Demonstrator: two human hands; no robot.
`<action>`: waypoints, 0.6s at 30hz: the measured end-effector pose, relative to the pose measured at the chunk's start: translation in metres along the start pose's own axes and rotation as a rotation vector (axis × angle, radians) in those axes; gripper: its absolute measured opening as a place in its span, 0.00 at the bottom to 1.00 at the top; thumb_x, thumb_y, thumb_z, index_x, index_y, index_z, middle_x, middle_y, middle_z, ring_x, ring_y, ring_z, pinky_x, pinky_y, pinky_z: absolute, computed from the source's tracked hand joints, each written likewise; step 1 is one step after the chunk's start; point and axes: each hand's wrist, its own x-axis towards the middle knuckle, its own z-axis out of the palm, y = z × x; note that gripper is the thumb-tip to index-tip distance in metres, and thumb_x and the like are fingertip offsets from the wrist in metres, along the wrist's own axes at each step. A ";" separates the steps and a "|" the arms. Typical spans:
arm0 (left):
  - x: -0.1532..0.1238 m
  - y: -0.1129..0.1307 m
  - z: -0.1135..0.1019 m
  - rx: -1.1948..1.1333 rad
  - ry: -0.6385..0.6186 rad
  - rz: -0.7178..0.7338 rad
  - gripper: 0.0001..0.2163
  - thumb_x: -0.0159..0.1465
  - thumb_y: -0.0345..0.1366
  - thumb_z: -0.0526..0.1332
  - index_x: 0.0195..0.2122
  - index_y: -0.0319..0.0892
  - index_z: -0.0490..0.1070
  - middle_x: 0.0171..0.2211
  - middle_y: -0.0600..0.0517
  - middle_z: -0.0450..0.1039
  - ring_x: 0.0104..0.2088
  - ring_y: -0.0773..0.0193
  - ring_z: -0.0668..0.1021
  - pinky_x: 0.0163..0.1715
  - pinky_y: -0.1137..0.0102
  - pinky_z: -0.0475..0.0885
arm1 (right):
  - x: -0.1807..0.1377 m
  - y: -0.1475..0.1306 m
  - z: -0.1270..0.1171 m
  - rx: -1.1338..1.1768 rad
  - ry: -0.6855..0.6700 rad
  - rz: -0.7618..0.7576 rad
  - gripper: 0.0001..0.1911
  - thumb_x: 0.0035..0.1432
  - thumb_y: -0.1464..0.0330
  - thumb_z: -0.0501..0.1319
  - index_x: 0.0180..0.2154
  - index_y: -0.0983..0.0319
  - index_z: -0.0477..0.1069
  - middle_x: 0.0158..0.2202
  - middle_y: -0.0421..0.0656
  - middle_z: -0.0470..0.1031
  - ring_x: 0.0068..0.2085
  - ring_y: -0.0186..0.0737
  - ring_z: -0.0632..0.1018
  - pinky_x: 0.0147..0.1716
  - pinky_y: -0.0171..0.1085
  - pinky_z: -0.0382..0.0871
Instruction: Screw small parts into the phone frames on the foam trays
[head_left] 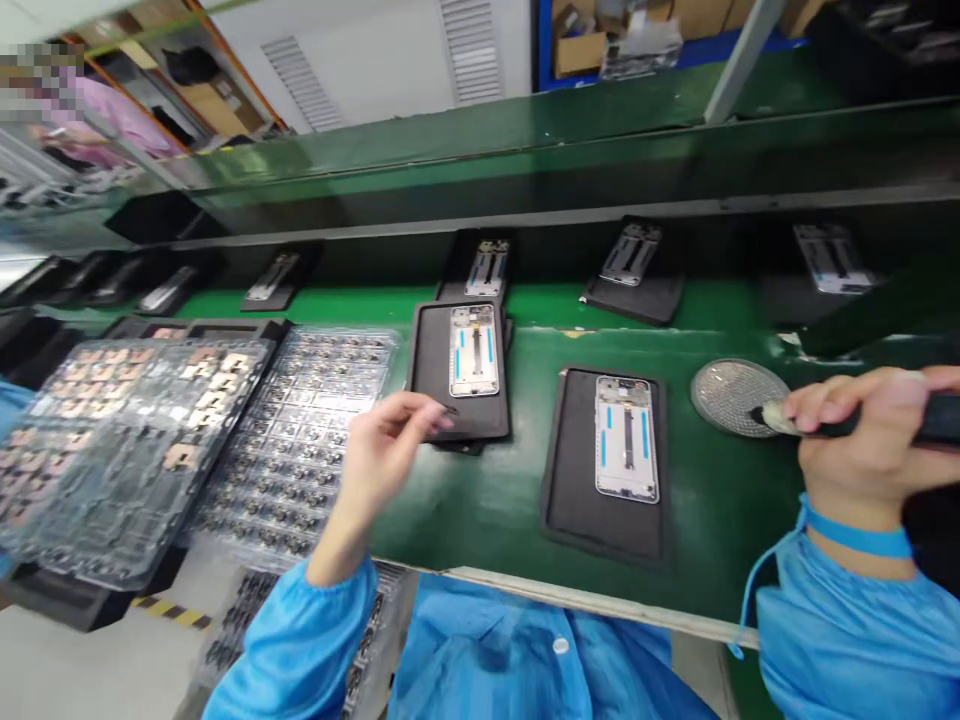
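My left hand [390, 440] is closed in a pinch on a small dark part [450, 411], too small to name, over the near edge of a black tray. A phone frame [475, 350] with blue strips lies in that tray [427, 350]. In my right hand [874, 430] is an electric screwdriver [937, 420] with a dark body, pointing left. Its tip is over or touching a round dish [739, 395] with a dimpled surface; contact is hard to tell. Between my hands, a second phone frame [627, 440] rests in another black tray [571, 480].
On the left are clear plastic trays of small parts [300, 430] and a stacked tray of copper-coloured pieces [112, 450]. More phone frames on black trays [634, 300] line the green belt behind. Another person [112, 115] is at the far left.
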 end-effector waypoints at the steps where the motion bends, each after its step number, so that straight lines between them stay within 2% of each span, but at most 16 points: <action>1: -0.009 0.009 0.021 0.001 -0.113 0.094 0.19 0.85 0.54 0.73 0.43 0.45 0.88 0.38 0.46 0.94 0.39 0.54 0.94 0.46 0.64 0.93 | 0.002 0.003 0.001 -0.001 -0.059 -0.080 0.31 0.52 0.48 0.86 0.42 0.48 0.68 0.20 0.26 0.63 0.17 0.39 0.64 0.16 0.37 0.70; 3: -0.022 0.022 0.065 -0.002 -0.301 0.297 0.17 0.90 0.47 0.68 0.46 0.45 0.89 0.40 0.46 0.94 0.41 0.56 0.94 0.49 0.65 0.92 | 0.003 0.008 0.002 0.004 -0.165 -0.180 0.31 0.58 0.45 0.85 0.44 0.48 0.68 0.20 0.25 0.64 0.16 0.37 0.64 0.17 0.36 0.71; 5: -0.027 0.029 0.109 0.007 -0.444 0.439 0.14 0.92 0.43 0.65 0.50 0.45 0.89 0.41 0.46 0.93 0.41 0.58 0.93 0.50 0.67 0.90 | 0.002 0.009 0.003 0.013 -0.200 -0.200 0.31 0.63 0.44 0.84 0.45 0.49 0.68 0.20 0.25 0.65 0.16 0.36 0.65 0.18 0.35 0.71; 7: -0.025 0.029 0.144 0.054 -0.552 0.498 0.12 0.92 0.40 0.67 0.52 0.44 0.88 0.41 0.47 0.91 0.41 0.58 0.93 0.48 0.67 0.89 | 0.001 0.009 0.005 0.016 -0.214 -0.219 0.30 0.66 0.44 0.84 0.45 0.50 0.68 0.20 0.24 0.65 0.16 0.35 0.66 0.18 0.34 0.70; 9: -0.021 0.026 0.166 0.125 -0.622 0.512 0.10 0.90 0.37 0.71 0.49 0.43 0.89 0.42 0.47 0.90 0.43 0.56 0.93 0.49 0.67 0.89 | 0.000 0.009 0.007 0.020 -0.225 -0.230 0.30 0.68 0.45 0.84 0.45 0.50 0.67 0.21 0.24 0.65 0.16 0.35 0.66 0.18 0.34 0.70; 12: -0.020 0.019 0.173 0.168 -0.628 0.480 0.09 0.88 0.32 0.71 0.48 0.44 0.90 0.48 0.45 0.91 0.47 0.54 0.95 0.52 0.66 0.90 | -0.001 0.009 0.009 0.025 -0.223 -0.239 0.29 0.69 0.46 0.84 0.45 0.50 0.68 0.21 0.24 0.65 0.15 0.35 0.66 0.18 0.35 0.70; 15: -0.025 0.016 0.164 0.150 -0.570 0.410 0.08 0.86 0.28 0.70 0.55 0.46 0.90 0.48 0.48 0.93 0.48 0.55 0.96 0.52 0.66 0.91 | -0.001 0.010 0.009 0.022 -0.192 -0.223 0.32 0.67 0.43 0.86 0.44 0.50 0.67 0.21 0.24 0.64 0.15 0.35 0.66 0.18 0.37 0.69; 18: -0.029 0.020 0.161 0.155 -0.534 0.370 0.10 0.86 0.28 0.71 0.59 0.47 0.92 0.48 0.49 0.96 0.46 0.54 0.96 0.51 0.64 0.91 | -0.001 0.011 0.010 0.000 -0.159 -0.187 0.34 0.65 0.41 0.86 0.45 0.49 0.67 0.21 0.24 0.64 0.15 0.36 0.67 0.18 0.40 0.69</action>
